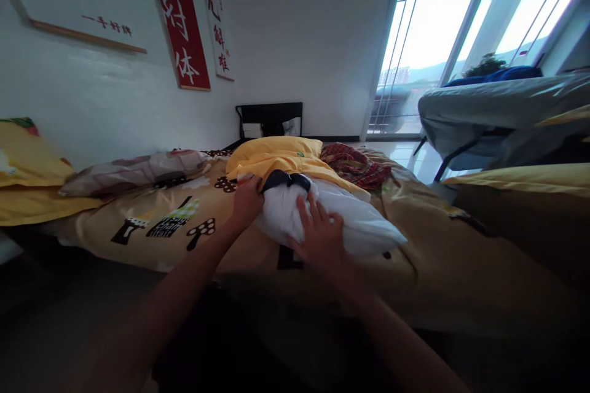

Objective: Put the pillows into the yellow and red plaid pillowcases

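White cloth bundle (pixel 322 218), soft and rumpled, with a dark collar-like band (pixel 286 180) at its far end, lying on the bed (pixel 428 245) near the front edge. Right hand (pixel 319 234): palm down on the near side of the bundle, fingers (pixel 308 212) spread flat and pressing into the fabric; the grip is open, laid on rather than closed around anything. Left hand (pixel 246 199): at the bundle's left end beside the dark band, fingers curled onto the cloth; whether they pinch a fold or only press against it cannot be told. Both forearms reach in from the dark lower foreground.

Bed surface: a tan-yellow cover (pixel 175 221) printed with black-and-white mushroom and tree shapes. Just behind the bundle, touching it, a yellow pillow (pixel 276 156); to its right a red plaid cloth (pixel 354 166), crumpled. At left, a grey patterned pillow (pixel 133 173) and a yellow cushion (pixel 27 178) against the wall.

Room: white wall with a framed calligraphy panel (pixel 69 0), a red banner (pixel 179 18) with white characters and a narrow white scroll (pixel 216 18). A black chair (pixel 270 120) stands at the far end of the bed. At right, a grey-covered cot (pixel 502 107) before bright sliding glass doors (pixel 437 37).
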`<state>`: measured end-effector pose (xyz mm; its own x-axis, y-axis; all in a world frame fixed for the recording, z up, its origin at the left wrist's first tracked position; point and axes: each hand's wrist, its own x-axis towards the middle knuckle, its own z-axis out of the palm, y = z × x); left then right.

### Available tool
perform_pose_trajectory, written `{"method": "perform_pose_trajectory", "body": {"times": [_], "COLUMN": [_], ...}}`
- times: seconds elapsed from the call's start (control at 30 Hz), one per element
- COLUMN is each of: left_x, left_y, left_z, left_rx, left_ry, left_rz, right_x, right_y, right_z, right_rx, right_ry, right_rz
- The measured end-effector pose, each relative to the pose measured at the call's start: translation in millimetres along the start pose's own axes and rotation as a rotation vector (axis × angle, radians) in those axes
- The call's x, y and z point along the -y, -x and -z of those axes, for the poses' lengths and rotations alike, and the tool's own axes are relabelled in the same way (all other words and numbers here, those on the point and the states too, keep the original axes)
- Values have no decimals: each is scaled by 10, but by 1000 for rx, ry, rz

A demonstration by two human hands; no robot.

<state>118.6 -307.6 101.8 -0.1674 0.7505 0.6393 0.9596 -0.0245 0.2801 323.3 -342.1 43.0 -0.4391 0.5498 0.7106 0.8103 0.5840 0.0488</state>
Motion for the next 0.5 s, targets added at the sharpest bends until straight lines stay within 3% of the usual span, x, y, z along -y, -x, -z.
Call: {"method": "perform_pose_trajectory", "body": {"times": [0.1, 0.23, 0.37, 0.5], "left_x": [-59, -71, -67, -113], "left_y": [21, -6, -10, 36], "left_z": [49, 85, 107, 139], "left_rx": [-4, -72, -85, -39], "left_ry": [78, 177, 106, -54], "left_rz": [-60, 1, 28, -36], "right_x": [-25, 32, 96, 97], "right_y": [-310, -586, -819, -1039], "right_z": [-62, -52, -74, -128], "right_rx": [83, 164, 235, 224], "right_ry": [-38, -76, -57, -45], "right_rz": [26, 256, 374, 354]}}
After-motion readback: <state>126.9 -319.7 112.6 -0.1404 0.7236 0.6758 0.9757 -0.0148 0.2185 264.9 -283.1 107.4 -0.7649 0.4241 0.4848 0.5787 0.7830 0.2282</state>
